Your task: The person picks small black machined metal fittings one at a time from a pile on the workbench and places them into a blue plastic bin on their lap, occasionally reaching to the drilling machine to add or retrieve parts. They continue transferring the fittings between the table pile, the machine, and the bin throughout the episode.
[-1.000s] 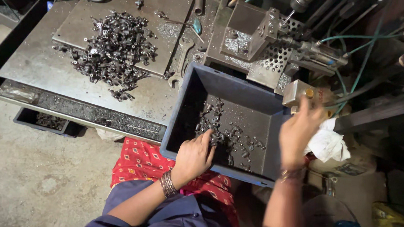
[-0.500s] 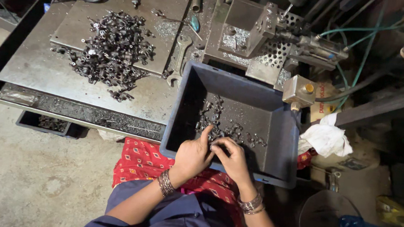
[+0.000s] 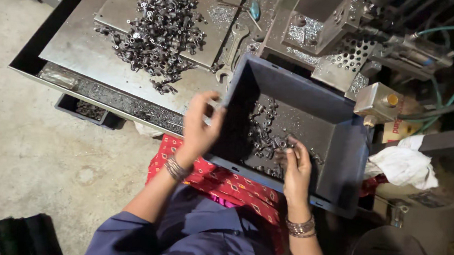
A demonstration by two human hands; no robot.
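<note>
The right hand (image 3: 297, 163) is closing on small metal parts (image 3: 267, 139) in the grey bin (image 3: 345, 163), many remaining, while the left hand (image 3: 200, 126) is hovering open over its rim

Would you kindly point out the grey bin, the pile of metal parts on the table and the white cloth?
grey bin (image 3: 349, 163): head view, right inner wall.
pile of metal parts (image 3: 162, 30): head view, middle of heap.
white cloth (image 3: 401, 165): head view, centre of folds.
</note>
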